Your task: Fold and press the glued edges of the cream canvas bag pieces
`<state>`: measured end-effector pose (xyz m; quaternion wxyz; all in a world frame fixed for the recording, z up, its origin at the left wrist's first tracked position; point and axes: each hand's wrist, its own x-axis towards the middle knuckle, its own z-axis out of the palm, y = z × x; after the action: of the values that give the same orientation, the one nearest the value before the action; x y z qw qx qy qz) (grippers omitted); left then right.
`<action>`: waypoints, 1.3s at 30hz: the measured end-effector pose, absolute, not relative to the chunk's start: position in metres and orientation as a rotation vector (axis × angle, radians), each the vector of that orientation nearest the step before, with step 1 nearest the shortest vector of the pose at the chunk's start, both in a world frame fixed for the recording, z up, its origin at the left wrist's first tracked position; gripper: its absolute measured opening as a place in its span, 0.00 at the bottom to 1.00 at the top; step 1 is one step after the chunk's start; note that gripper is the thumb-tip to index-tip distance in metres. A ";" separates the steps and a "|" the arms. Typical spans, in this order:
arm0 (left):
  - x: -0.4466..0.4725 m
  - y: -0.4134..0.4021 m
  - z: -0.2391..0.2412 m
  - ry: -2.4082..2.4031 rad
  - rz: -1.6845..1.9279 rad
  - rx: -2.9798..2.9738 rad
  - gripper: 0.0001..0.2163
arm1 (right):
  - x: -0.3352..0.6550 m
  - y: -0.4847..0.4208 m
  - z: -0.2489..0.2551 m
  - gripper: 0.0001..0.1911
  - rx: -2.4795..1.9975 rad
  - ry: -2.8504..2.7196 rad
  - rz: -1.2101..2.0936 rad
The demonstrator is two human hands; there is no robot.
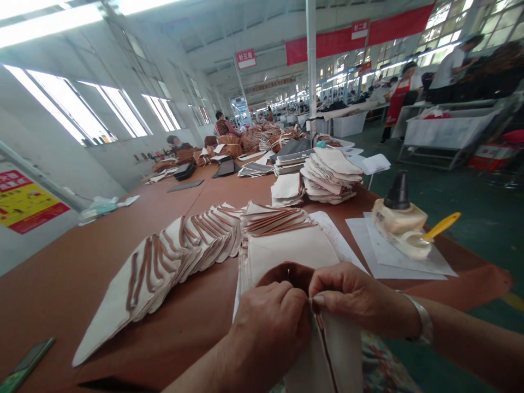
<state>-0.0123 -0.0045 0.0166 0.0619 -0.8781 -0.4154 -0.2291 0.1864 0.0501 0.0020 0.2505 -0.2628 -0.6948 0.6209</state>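
My left hand and my right hand meet at the table's near edge, fingers pinched on a leather panel. Its cream backing faces me, with a brown-edged seam or slit running down it. The brown face shows where the panel curls over behind my fingers. My right thumb presses at the top of the slit; my left fingertips are partly hidden. Just beyond lies a stack of cream panels with brown folded edges. To its left, similar panels are spread in an overlapping fan.
A glue tub with a black cone on top and a yellow-handled brush sits on white sheets at right. More piles stand farther back on the brown table. A phone lies at lower left. Several people work beyond.
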 end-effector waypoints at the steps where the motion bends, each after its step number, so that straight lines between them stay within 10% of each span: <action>1: -0.011 -0.004 0.015 -1.281 -0.722 -2.650 0.08 | 0.186 0.050 0.003 0.08 -0.711 -1.884 1.701; 16: -0.016 0.014 0.040 -2.340 -1.105 -3.257 0.10 | 0.182 0.040 0.006 0.05 -0.829 -2.061 1.194; 25: -0.008 0.009 0.024 -2.706 -0.714 -3.106 0.07 | 0.183 0.039 -0.011 0.08 -0.719 -2.090 0.926; 39: -0.006 0.006 0.012 -3.175 -1.836 -2.929 0.16 | 0.206 0.045 -0.009 0.14 -0.347 -2.471 0.412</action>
<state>-0.0061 0.0055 0.0118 -0.7005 -0.4453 -0.4827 -0.2792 0.2061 0.0448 -0.0090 0.3016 -0.1308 -0.9316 0.1552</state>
